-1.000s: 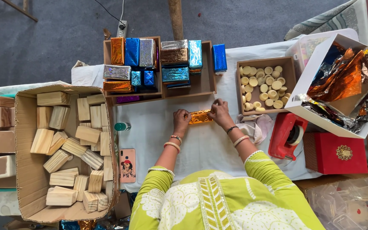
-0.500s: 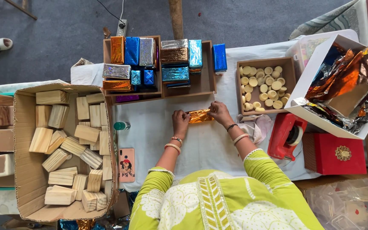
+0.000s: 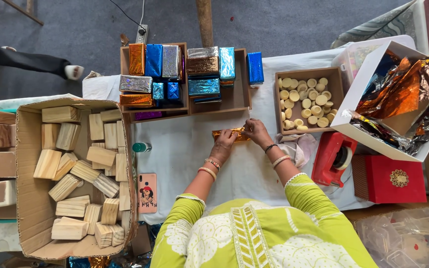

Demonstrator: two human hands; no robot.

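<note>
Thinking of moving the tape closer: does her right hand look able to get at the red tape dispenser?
Probably yes: the right hand is on the gold-wrapped block, and only crumpled cloth lies between it and the red tape dispenser.

lime-green tunic, white floral print | gold-embroidered back strip | bangles on both wrists | dark band, right wrist

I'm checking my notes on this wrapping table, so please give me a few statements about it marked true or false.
1. Both hands, left hand and right hand, rest on an orange foil-wrapped block. True.
2. The cardboard box holds round discs. False: it holds bare wooden blocks.
3. The red tape dispenser lies by the right hand. True.
4. The phone lies inside the white box. False: it lies on the white cloth.
</note>
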